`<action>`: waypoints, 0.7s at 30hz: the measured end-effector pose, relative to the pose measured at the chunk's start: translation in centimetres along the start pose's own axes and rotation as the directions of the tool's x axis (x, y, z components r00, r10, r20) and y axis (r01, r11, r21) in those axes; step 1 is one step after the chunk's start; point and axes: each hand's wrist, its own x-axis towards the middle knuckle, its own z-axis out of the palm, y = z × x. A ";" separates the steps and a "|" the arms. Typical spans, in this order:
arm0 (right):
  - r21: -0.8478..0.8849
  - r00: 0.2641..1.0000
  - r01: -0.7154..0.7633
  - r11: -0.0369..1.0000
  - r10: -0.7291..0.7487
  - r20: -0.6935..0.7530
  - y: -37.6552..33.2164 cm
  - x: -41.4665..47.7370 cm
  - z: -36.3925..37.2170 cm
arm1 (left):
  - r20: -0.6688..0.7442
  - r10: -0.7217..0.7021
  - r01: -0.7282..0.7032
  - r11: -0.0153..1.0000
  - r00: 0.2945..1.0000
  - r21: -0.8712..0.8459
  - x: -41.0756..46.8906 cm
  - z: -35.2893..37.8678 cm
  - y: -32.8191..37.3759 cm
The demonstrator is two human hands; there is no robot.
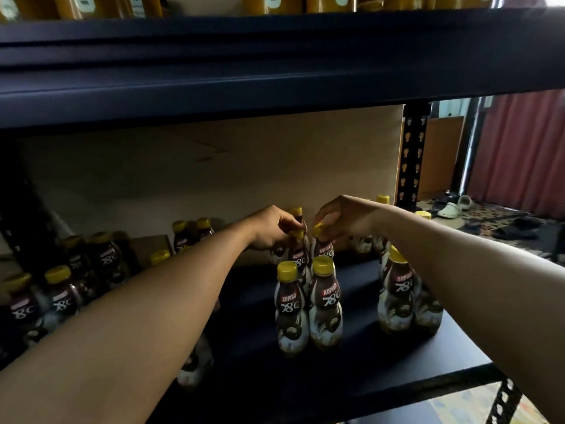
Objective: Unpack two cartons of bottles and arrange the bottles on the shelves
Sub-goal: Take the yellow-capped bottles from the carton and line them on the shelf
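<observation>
Nearest to you, the dark shelf board is running across the bottom of the view, and the front pair of Kopiko bottles is standing upright on it, side by side and touching. I'm placing everything else off that pair.

Both your forearms are reaching in past it, one on each side. Just behind the pair, your left hand is pinching the yellow cap of a bottle with curled fingertips. Your right hand is doing the same to the cap of the neighbouring bottle. Those two are standing just beside each other. Whether their bases are resting on the board, I can't tell.

To the right of the pair, another cluster of bottles is sitting partly behind your right arm. To the left, a row of the same bottles is lining up in the shadow, and a few more are peeking out under your left forearm.

Behind the pair, a plain cardboard panel is backing the shelf. Above, a thick dark beam is carrying orange bottles.

Far right of the pair, past the slotted upright, a red curtain is hanging, and pale clogs and dark slippers are lying on patterned carpet.
</observation>
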 end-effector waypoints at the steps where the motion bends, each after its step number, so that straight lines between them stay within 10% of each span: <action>1: -0.002 1.000 0.001 1.000 -0.001 0.009 -0.4 0.2 0.3 | 0.002 -0.008 0.008 1.000 1.000 0.004 -0.5 -0.3 -0.3; 21: 0.083 0.999 0.020 0.996 -0.023 0.041 -1.5 0.7 2.0 | -0.034 -0.026 0.023 0.997 0.999 -0.079 -2.6 -1.0 -1.3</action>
